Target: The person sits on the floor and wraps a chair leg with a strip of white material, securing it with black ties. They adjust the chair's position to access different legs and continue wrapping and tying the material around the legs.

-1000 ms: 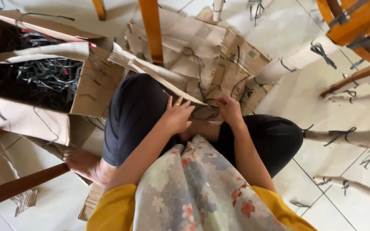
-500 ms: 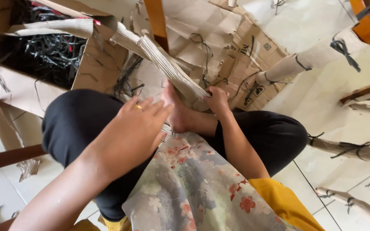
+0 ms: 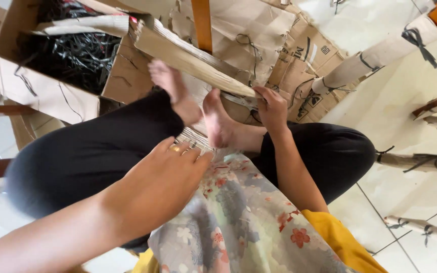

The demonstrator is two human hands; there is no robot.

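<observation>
My right hand (image 3: 271,108) is clamped on the near end of the cardboard strip (image 3: 193,58) — fingers curled over its edge, just past my feet (image 3: 218,119). The strip runs from there up and left to the corner of the open box (image 3: 46,91), resting across the folded carton sheets on the floor (image 3: 390,101). My left hand (image 3: 163,184) is flat and close to the camera, fingers together and closed on nothing, lying over my knee; something ridged shows just under the fingertips, but I can't tell if I'm touching it.

Handling, my read: the strip is long, light, corrugated — stiff along the flutes, creases easily across them. Edges are rough and frayed, not slippery. Best grip is near an end with fingers wrapped over the edge, as now; holding mid-span would let it sag or kink.

Around it: the box holds a tangle of thin black straps (image 3: 72,53), glossy and springy-looking. Paper-wrapped legs (image 3: 375,55) tied with black straps lie toward the right edge of the floor. The floor is smooth pale tile. A varnished wood leg (image 3: 202,23) stands behind the strip.
</observation>
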